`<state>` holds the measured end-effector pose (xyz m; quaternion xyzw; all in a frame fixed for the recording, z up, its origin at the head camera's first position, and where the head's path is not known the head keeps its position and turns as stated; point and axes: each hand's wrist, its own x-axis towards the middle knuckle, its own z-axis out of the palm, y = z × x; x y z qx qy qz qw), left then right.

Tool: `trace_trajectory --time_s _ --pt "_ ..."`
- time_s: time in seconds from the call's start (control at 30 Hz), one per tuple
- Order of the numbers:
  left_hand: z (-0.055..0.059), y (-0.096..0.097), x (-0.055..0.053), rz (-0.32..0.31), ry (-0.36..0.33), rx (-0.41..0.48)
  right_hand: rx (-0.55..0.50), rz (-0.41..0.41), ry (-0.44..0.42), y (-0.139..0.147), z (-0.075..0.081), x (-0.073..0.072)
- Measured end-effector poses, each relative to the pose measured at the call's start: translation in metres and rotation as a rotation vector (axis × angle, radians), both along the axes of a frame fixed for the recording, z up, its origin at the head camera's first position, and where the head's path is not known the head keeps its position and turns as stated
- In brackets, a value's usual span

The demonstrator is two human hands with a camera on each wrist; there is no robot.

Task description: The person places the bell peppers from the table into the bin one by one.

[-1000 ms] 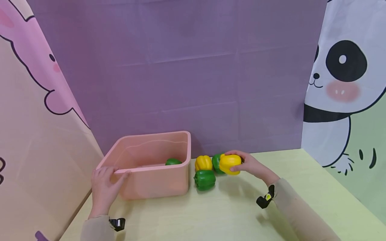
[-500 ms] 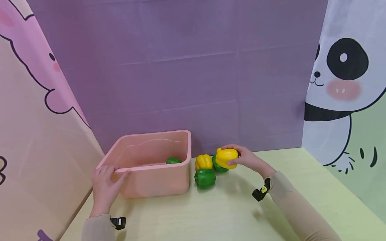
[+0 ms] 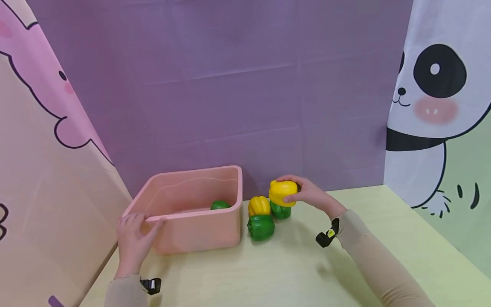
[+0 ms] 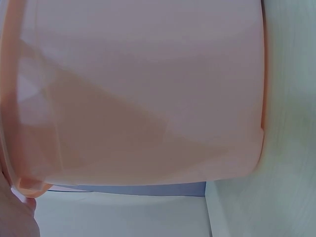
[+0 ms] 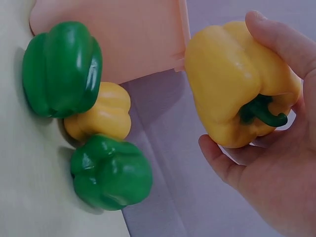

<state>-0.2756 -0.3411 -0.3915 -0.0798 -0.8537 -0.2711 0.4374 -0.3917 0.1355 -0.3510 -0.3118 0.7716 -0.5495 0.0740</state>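
Observation:
My right hand (image 3: pixel 312 195) holds a yellow bell pepper (image 3: pixel 282 192) up off the table, fingers over the top and thumb on the near side. In the right wrist view that yellow bell pepper (image 5: pixel 224 74) shows its green stem toward the palm. Below it on the table lie a green bell pepper (image 3: pixel 281 211), a second yellow bell pepper (image 3: pixel 258 207) and a nearer green bell pepper (image 3: pixel 261 228). My left hand (image 3: pixel 132 241) grips the near left rim of a pink bin (image 3: pixel 197 232). Inside the bin, the top of another green bell pepper (image 3: pixel 220 205) shows.
A pale table (image 3: pixel 238 277) carries the bin and the peppers. Behind it hangs a purple cloth (image 3: pixel 230 85), close to the bin's back. A printed panel with a panda (image 3: pixel 437 106) stands on the right, and a pink-figured panel (image 3: pixel 69 128) on the left.
My right hand has lifted the yellow bell pepper and carried it up and to the left, uncovering more of the green one behind. The left hand stays on the bin's rim.

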Motion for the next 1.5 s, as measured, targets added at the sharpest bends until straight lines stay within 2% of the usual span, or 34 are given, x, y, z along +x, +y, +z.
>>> trace_trajectory --time_s 0.3,0.73,1.1,1.3,1.5 --pt "0.000 0.001 0.002 0.004 0.011 0.001 -0.002 0.006 0.011 -0.003 0.008 0.000" --pt "-0.003 0.000 0.000 0.002 0.024 0.001 -0.017 0.024 0.014 -0.009 0.010 -0.004" --pt "0.000 0.002 0.001 -0.003 0.010 0.010 -0.012 0.022 0.018 -0.019 0.023 -0.007" --pt "-0.001 0.001 0.002 0.011 -0.002 0.016 0.007 0.007 0.072 -0.028 0.034 -0.011" --pt "-0.002 0.000 0.001 0.011 -0.001 0.010 0.006 0.016 0.081 -0.035 0.039 -0.015"
